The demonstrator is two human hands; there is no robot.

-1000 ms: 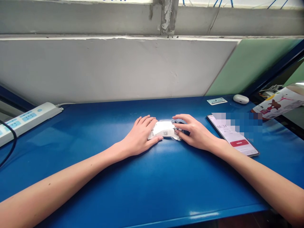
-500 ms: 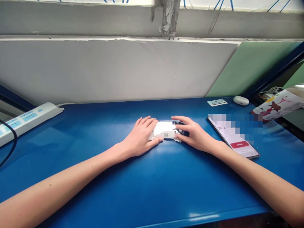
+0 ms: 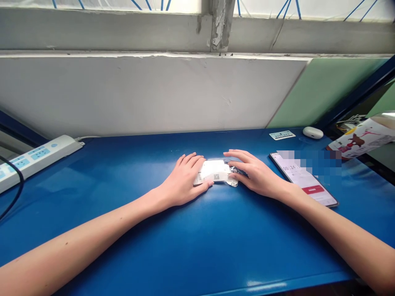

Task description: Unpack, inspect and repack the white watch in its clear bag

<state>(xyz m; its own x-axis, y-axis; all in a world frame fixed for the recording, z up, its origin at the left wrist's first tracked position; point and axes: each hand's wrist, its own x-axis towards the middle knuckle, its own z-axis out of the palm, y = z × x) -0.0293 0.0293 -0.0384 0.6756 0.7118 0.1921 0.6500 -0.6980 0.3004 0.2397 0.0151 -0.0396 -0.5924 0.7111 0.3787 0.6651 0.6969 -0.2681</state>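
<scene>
A small white box (image 3: 214,167) with a square printed code on its front side lies on the blue table. My left hand (image 3: 187,179) is around its left end, thumb along the front and fingers over the back. At the box's right end, my right hand (image 3: 254,172) is curved with its fingers apart, index finger and thumb close to the end. Crinkled clear-and-silver wrapping (image 3: 233,181) shows below the right thumb. Whatever lies beneath the right palm is hidden.
A phone (image 3: 304,179) with a running timer lies beside my right forearm. Behind it are a card (image 3: 282,135) and a white earbud case (image 3: 312,132). A printed package (image 3: 364,137) leans at the right edge. At left are a power strip (image 3: 40,158) and a black cable (image 3: 18,191).
The view has tilted slightly upward. My right hand has shifted a little right, and the dark item that showed beneath it is now out of sight. My left hand stays on the box.
</scene>
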